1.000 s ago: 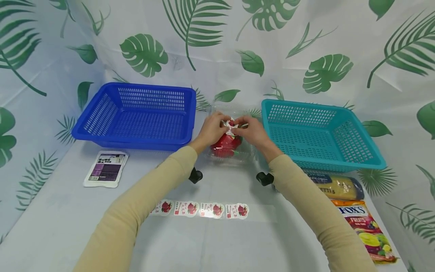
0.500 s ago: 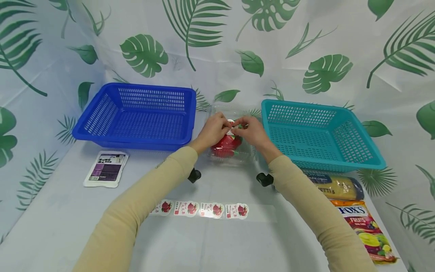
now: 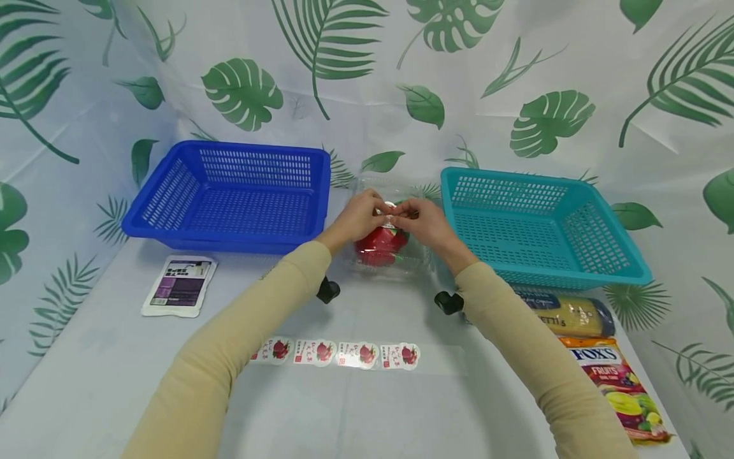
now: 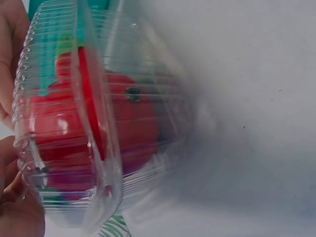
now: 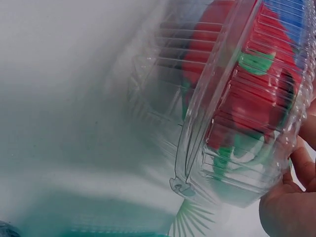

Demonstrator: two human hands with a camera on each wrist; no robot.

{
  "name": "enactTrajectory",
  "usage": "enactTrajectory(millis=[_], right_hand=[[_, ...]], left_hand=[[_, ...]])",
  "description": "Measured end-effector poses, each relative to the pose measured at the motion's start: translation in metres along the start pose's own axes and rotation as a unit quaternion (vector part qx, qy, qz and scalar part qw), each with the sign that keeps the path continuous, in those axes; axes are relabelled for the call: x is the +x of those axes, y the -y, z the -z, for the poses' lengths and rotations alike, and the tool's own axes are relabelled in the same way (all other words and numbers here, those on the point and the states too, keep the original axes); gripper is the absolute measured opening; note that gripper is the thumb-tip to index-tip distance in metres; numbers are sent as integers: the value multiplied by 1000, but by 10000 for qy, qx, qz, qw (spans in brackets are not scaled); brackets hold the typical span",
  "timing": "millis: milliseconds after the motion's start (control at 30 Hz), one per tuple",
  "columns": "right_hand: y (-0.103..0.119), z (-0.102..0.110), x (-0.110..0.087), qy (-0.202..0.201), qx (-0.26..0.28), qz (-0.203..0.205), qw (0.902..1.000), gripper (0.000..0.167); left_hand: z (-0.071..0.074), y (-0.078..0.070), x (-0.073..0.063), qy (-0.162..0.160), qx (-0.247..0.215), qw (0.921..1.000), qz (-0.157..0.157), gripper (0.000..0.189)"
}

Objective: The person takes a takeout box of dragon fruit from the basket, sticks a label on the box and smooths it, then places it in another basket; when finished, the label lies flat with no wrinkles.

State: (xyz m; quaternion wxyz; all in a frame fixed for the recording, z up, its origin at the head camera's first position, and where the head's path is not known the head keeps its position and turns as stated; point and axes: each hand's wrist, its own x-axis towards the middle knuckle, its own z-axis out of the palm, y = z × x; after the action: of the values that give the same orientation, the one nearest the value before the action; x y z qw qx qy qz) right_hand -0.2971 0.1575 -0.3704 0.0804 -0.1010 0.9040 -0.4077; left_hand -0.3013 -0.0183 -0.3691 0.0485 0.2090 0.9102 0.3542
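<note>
A clear plastic clamshell box [image 3: 395, 261] stands closed between the two baskets. Inside lie red dragon fruits [image 3: 380, 245] with green tips, seen through the ribbed wall in both wrist views. Over the lid, a small white sticker [image 3: 388, 225] with a red fruit print sits at the fingertips of both hands. My left hand [image 3: 359, 215] pinches the sticker's left side between thumb and forefinger. From the right, my right hand [image 3: 423, 218] pinches its other side, the fingertips almost meeting. The fingers cover most of the sticker.
A blue basket [image 3: 223, 241] stands left of the box, a teal basket [image 3: 550, 275] right. A strip of similar stickers [image 3: 358, 355] lies in front. A white-and-purple packet [image 3: 180, 285] is at left; a spaghetti pack [image 3: 573, 317] and a Fox's candy bag [image 3: 619, 389] are at right.
The fingertips have come closer together over the sticker, covering more of it than a second ago. Both forearms and the box have hardly moved.
</note>
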Motion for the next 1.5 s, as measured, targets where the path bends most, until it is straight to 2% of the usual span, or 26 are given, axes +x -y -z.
enactTrajectory(millis=[267,500,633,833,1100,1300,1500], right_hand=[[-1,5,0,361,-39,-98,9993,39],[-4,13,1,1007,152,152,9947,43],[-4,16,0,1190,282,158,9924,43],[-3,16,-1,1269,412,136,9910,44],[-4,14,-1,1144,205,6,9932,46],[-2,12,0,1065,169,-10,9942,52],[-1,12,3,1069,-65,-127,9942,58]], left_hand=[[8,0,1,308,-88,9994,88,25],[12,2,0,581,-399,9973,220,32],[13,2,0,646,-542,9959,338,34],[15,2,0,654,-624,9950,420,36],[14,2,1,688,-624,9947,444,36],[12,3,4,562,-370,9970,388,29],[10,-4,5,474,-80,9980,409,33]])
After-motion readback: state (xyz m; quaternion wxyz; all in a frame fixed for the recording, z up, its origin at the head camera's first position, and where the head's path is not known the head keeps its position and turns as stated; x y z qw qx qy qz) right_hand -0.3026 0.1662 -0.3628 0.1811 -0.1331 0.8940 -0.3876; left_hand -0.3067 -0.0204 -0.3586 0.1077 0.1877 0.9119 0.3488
